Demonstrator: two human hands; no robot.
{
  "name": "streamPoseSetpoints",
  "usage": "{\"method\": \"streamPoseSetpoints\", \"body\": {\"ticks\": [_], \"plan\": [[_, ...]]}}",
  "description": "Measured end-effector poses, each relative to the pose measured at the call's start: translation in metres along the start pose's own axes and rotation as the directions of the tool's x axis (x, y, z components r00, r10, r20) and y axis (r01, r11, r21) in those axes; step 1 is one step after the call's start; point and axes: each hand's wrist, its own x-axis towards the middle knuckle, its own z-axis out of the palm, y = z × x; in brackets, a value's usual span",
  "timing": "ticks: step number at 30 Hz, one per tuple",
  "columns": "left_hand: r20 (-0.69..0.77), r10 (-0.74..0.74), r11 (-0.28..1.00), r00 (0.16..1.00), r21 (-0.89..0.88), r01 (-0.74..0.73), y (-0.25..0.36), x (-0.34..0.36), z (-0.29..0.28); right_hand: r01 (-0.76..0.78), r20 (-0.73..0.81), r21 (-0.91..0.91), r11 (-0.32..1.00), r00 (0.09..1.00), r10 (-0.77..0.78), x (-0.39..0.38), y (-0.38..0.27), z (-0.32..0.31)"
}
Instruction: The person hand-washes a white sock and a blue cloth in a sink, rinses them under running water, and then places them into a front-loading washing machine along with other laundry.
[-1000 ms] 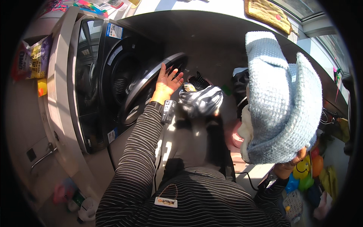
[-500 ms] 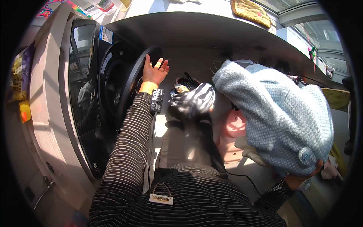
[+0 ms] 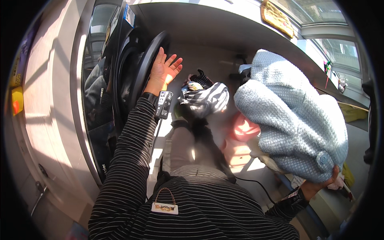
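Observation:
My left hand [image 3: 165, 73] is raised with its fingers stretched apart and nothing in it. Its back is up against the round black door [image 3: 150, 64] of a black front-loading washing machine [image 3: 100, 120]. The door stands swung out from the machine. On the right, my right hand [image 3: 323, 183] grips the lower edge of a bulky light blue textured garment [image 3: 296, 112] with a round button. The bundled garment hangs in front of me and hides part of what lies behind it.
A black-and-white striped cloth bundle [image 3: 206, 98] lies ahead of my legs. Beside the blue garment is a pink plastic tub [image 3: 244, 128]. A yellow folded cloth [image 3: 277, 18] rests on the ledge under the window. A dark cable [image 3: 256, 185] runs to my right sleeve.
The blue garment has shifted and bunched somewhat differently, still in my right hand. My left hand stays spread at the washer door. The whole view has tilted slightly.

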Motion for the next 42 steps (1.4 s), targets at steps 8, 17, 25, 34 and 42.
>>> {"method": "streamPoseSetpoints", "body": {"ticks": [8, 17, 25, 34, 42], "plan": [[0.019, -0.018, 0.997, 1.000, -0.078, 0.020, 0.002, -0.015, 0.015, 0.042, 0.002, 0.058, 0.997, 0.999, -0.042, 0.001, -0.015, 0.010], [0.004, -0.051, 0.988, 0.999, -0.145, 0.051, 0.014, -0.029, 0.018, 0.196, 0.008, 0.096, 0.976, 0.980, -0.197, -0.002, -0.029, 0.018], [0.001, -0.090, 0.992, 0.996, -0.086, 0.090, 0.018, -0.048, 0.006, 0.518, 0.160, -0.278, 0.809, 0.856, -0.493, -0.003, -0.013, -0.005], [0.385, 0.656, 0.042, 0.649, 0.840, -0.541, 0.011, -0.087, 0.013, -0.162, 0.047, 0.066, 0.985, 0.986, 0.159, -0.006, -0.056, 0.026], [0.285, 0.737, -0.386, 0.613, 0.922, 0.037, 0.014, -0.105, -0.037, -0.086, 0.069, 0.071, 0.994, 0.994, 0.081, -0.008, -0.061, 0.030]]}}
